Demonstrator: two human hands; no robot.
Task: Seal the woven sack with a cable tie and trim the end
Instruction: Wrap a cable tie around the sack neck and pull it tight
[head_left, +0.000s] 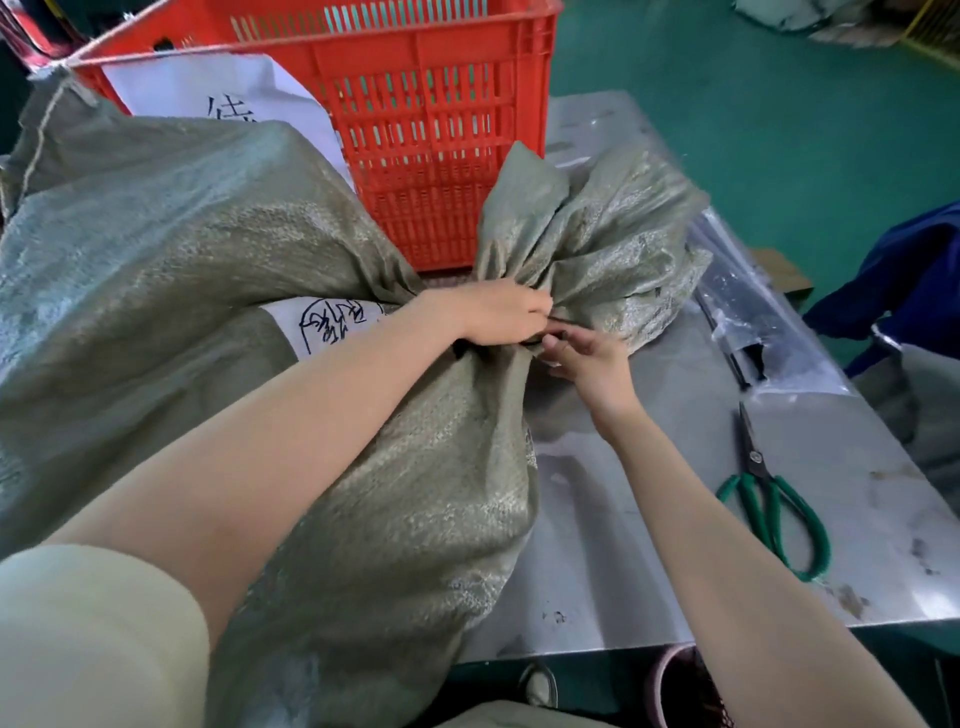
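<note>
A grey-green woven sack (171, 270) lies across the metal table, its mouth bunched into a neck with the loose top (613, 244) fanning out to the right. My left hand (498, 317) is clenched around that gathered neck. Just below it, my right hand (587, 358) pinches something dark and thin at the neck, apparently a black cable tie (535, 340), mostly hidden by fingers. Scissors with green handles (769, 499) lie on the table to the right, untouched.
A red plastic crate (441, 130) stands behind the sack with a white paper sheet (228, 98) against it. A clear bag of dark strips (748, 322) lies at the table's right. The steel table edge (779, 626) runs near me. Blue fabric (904, 291) is at far right.
</note>
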